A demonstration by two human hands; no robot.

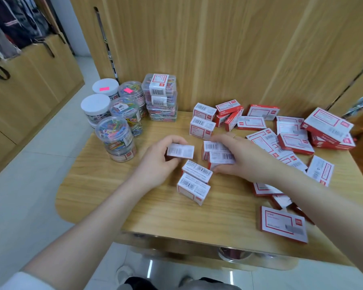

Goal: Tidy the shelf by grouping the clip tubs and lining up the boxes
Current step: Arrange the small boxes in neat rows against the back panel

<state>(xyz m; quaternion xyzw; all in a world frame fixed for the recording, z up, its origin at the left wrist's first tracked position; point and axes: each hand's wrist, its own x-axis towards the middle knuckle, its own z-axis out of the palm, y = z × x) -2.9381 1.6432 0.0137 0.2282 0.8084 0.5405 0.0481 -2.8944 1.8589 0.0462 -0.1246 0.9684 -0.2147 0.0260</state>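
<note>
My left hand [158,162] grips one small red-and-white box [180,151] just above the wooden shelf [113,181]. My right hand [245,158] curls round two small boxes [218,154] at the middle. Two more small boxes [194,184] lie between and below my hands. Round clip tubs [115,130] with coloured clips stand grouped at the back left, next to a stack of clear rectangular clip cases [160,97]. Several flat red-and-white boxes [296,143] lie scattered on the right, and small upright boxes [203,120] stand behind my hands.
A wooden panel wall [218,49] rises right behind the shelf. One flat box [283,223] lies near the shelf's front edge at the right. White tiled floor [29,185] and wooden cabinets [25,91] lie to the left. Bare shelf surface shows at the front left.
</note>
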